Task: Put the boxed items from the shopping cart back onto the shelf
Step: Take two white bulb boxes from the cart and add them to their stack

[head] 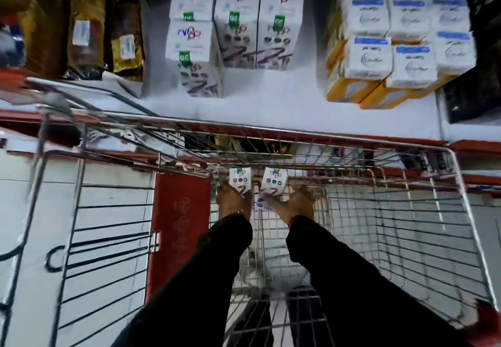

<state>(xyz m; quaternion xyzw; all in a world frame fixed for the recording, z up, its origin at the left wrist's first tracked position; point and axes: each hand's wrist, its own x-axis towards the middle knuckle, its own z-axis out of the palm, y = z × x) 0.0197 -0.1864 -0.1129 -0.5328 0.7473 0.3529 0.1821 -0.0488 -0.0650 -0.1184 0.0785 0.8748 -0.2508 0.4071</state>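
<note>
So both arms in black sleeves are reaching down into the silver wire shopping cart (458, 184), and each hand is wrapped around its own small white carton. The left hand (233, 201) is closed on the left white box (239, 179), the right hand (294, 202) is closed on the right white box (273, 181), which tilts a bit. Both boxes sit deep at the far end of the cart basket, just beside each other, near the red plastic flap (180, 227) of the child seat.

Print on them looks like "nippo" in blue and pink with a green tag and a row of dark round dots, though it's blurry so don't quote me. Same design shows on the stacked white cartons (235, 29) up on the white shelf (271, 103) right past the cart's front rim. To the right of those are white boxes with blue strips and yellow bases (401, 56); their writing is too smeared to read. Off to the left stand gold and brown foil bags (86, 29) with white sticker labels, also unreadable.
</note>
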